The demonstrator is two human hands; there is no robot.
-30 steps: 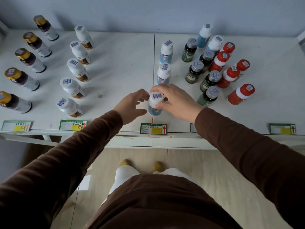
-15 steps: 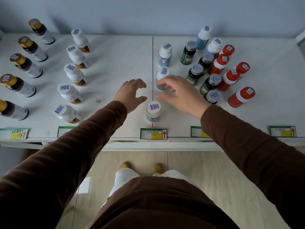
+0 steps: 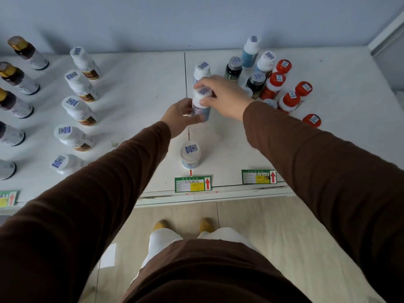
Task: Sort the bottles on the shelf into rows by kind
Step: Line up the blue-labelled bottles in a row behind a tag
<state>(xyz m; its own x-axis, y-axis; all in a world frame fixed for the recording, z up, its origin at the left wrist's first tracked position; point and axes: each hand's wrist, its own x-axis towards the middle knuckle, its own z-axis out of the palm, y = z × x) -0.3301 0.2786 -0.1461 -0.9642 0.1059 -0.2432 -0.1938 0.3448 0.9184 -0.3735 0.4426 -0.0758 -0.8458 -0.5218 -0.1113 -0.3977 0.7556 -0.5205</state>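
Observation:
A blue bottle with a white cap (image 3: 200,106) stands near the shelf's middle seam. My right hand (image 3: 223,96) grips its cap from above, and my left hand (image 3: 180,117) holds its lower body from the left. Another blue bottle (image 3: 190,155) stands alone near the front edge, by a green price tag (image 3: 192,184). A third one (image 3: 202,69) stands just behind the held bottle. Two more blue bottles (image 3: 251,51) stand at the back right among dark green bottles (image 3: 233,68) and red ones (image 3: 289,100).
A row of white bottles with brown labels (image 3: 79,110) runs front to back on the left half of the white shelf (image 3: 135,88). Gold-capped dark bottles (image 3: 19,77) line the far left. A wall closes the back. Wooden floor lies below the shelf's front edge.
Both hands left the front blue bottle, which stays near the edge, and reached back. They now hold the second blue bottle. The camera tilted and moved closer.

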